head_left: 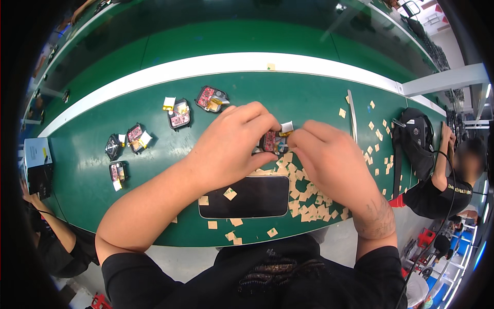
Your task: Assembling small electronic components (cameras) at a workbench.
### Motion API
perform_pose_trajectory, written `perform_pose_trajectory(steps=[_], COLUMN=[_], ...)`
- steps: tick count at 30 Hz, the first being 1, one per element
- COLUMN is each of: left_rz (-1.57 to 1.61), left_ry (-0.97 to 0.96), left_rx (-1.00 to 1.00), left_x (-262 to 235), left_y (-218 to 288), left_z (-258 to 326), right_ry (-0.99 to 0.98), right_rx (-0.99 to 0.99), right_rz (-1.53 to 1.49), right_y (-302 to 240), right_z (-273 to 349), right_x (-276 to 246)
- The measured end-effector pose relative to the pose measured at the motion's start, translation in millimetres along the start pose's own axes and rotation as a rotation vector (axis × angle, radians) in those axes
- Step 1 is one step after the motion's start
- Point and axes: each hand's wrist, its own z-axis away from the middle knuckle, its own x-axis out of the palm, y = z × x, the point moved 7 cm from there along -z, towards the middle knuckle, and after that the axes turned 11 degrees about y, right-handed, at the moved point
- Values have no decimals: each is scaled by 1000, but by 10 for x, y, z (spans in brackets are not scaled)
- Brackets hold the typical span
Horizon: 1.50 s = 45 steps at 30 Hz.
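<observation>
A small black module (271, 141) with a red circuit board inside is pinched between the fingertips of the left hand (229, 147) and the right hand (329, 157), held just above the green bench (154, 170), beyond a dark phone (244, 196) lying flat. Both hands are closed on it; a small silvery cell with a yellow tab (286, 126) sticks up from its far side.

As a judgement, the work seems partly done: 5 similar modules (180, 114) are laid out to the left on the bench, each with its board and cell exposed, while many tan backing squares (303, 198) are scattered under and right of the hands, suggesting many pieces already peeled. Which of the laid-out modules are finished cannot be told.

The module's front is mostly covered by fingers, so what is being fitted is hidden. A thin metal strip (352, 116) lies to the right. Another person's arm (441, 165) is seen at the right edge.
</observation>
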Motion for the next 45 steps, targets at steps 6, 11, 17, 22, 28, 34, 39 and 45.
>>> perform_pose_trajectory(steps=[6, 11, 17, 22, 28, 34, 39, 45], left_rz=[1, -2, -17, -15, -15, -12, -43, -43], left_ry=[-39, -24, -28, -29, -51, -49, -60, -55], left_rx=[-73, -59, -66, -77, -72, -68, -53, -39], left_x=[9, 11, 7, 14, 11, 22, 21, 18], left_y=[-1, -6, -9, -19, -11, -5, 22, 32], left_z=[3, 14, 20, 23, 16, 17, 6, 4], right_ry=[-5, 12, -31, -39, -21, -38, 22, -51], right_rx=[57, 103, 142, 196, 163, 49, -59, -124], right_rz=[-80, -142, -367, -538, -507, -284, -56, 104], right_y=[57, 97, 269, 374, 421, 182, 35, -80], right_z=[5, 12, -30, -74, -91, -2, 27, 61], right_x=[23, 42, 113, 115, 40, 29, 10, 68])
